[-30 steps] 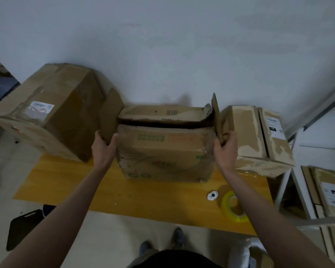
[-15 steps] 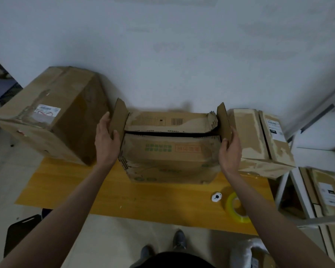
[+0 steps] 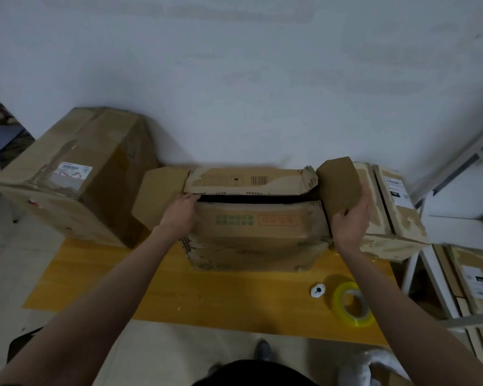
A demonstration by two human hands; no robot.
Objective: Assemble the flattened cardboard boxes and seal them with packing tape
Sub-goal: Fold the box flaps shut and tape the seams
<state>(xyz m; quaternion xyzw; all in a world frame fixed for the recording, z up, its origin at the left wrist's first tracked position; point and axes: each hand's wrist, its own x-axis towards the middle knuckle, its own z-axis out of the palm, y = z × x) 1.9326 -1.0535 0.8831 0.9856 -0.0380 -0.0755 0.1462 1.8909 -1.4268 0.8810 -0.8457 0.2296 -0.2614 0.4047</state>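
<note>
While it sits at the middle of the yellow table [image 3: 221, 296], close to the white wall [image 3: 234, 79], the box [image 3: 257, 235] has its two long top flaps folded nearly together, leaving a dark slit across the top. Its left end flap [image 3: 158, 196] lies spread outward and its right end flap [image 3: 339, 185] stands raised and tilted. At the left end of the slit the left hand [image 3: 179, 213] rests on the near flap's corner, fingers bent over the edge there; whether they truly grip it I cannot tell. At the other end the right hand [image 3: 350, 218] holds the right end flap, thumb on its near face and fingers behind it. Near the right forearm on the table lies a tape roll [image 3: 352, 305], yellowish and clear, with a small white round thing [image 3: 318, 291] just to its left. To the left of the box stands a big carton [image 3: 76, 176] with a white label, reaching past the table's left edge. Just right of the box, touching or nearly touching it, lies a smaller taped carton [image 3: 393, 207], also labelled. Farther right a white shelf frame [image 3: 435, 274] holds more cardboard. At the near edge of the view a dark shoe [image 3: 262, 349] shows on the pale floor.
</note>
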